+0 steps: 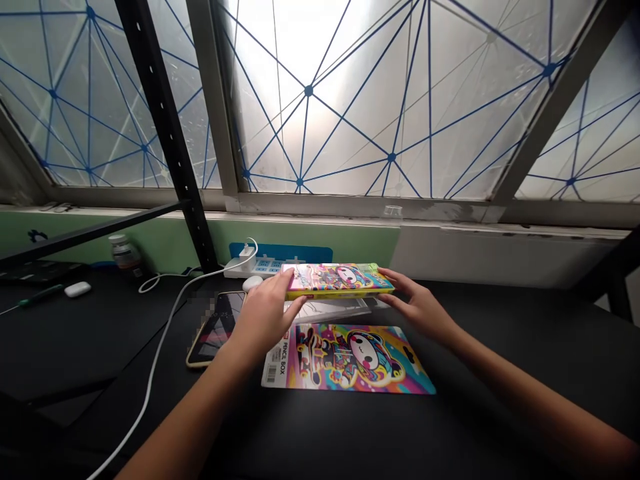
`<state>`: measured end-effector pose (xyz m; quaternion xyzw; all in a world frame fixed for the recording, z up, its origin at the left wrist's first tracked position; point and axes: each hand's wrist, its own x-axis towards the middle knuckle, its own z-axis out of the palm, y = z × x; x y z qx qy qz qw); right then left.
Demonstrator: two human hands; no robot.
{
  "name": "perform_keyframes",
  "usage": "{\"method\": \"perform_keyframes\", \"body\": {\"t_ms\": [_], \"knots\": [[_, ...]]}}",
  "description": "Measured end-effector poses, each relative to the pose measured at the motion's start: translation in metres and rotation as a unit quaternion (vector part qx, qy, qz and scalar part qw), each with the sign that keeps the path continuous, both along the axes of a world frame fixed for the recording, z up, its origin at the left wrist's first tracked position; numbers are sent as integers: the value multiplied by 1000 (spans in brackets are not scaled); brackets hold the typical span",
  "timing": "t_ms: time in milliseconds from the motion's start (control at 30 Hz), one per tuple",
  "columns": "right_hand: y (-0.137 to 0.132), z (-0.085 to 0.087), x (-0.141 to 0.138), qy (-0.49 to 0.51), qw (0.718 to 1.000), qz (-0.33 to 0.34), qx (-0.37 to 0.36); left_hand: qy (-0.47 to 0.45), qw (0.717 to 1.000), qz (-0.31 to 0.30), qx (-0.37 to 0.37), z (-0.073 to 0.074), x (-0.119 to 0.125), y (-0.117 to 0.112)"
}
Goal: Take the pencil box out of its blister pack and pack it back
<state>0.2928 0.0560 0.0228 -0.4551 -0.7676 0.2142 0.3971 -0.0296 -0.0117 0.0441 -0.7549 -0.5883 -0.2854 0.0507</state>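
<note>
Black desk [500,347] carries all items; window panes with blue line pattern [350,100] fill the 12 o'clock zone. Printed "PENCIL BOX" card [345,360] lies flat at centre, already apart from the box; a clear plastic tray [330,310] lies just beyond it at 12 o'clock. Pencil box [337,280] is raised above the tray, level, lid closed as far as visible. Left hand [265,310] clamps the box's 9 o'clock end, fingers together around its edge; right hand [417,303] supports the 3 o'clock end, fingers spread, touching. Phone [215,330] lies at 9 o'clock of the card; power strip [260,267] with white cable sits beyond. Judgement: unpacking done; opening the box remains.
</note>
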Motion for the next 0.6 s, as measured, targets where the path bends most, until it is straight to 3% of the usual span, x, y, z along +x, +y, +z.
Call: {"method": "perform_keyframes", "body": {"t_ms": [133,267,467,600], "knots": [[21,-28,-14,-9,1000,-7,16,44,997,33,-45,-19,-5,13],[19,-53,-12,-94,995,-8,30,67,990,37,-116,-34,-12,8],[11,-50,-8,-169,985,-3,28,129,969,30,-206,-38,-7,6],[12,-49,-10,-220,974,20,50,155,966,27,-203,-41,-1,5]]}}
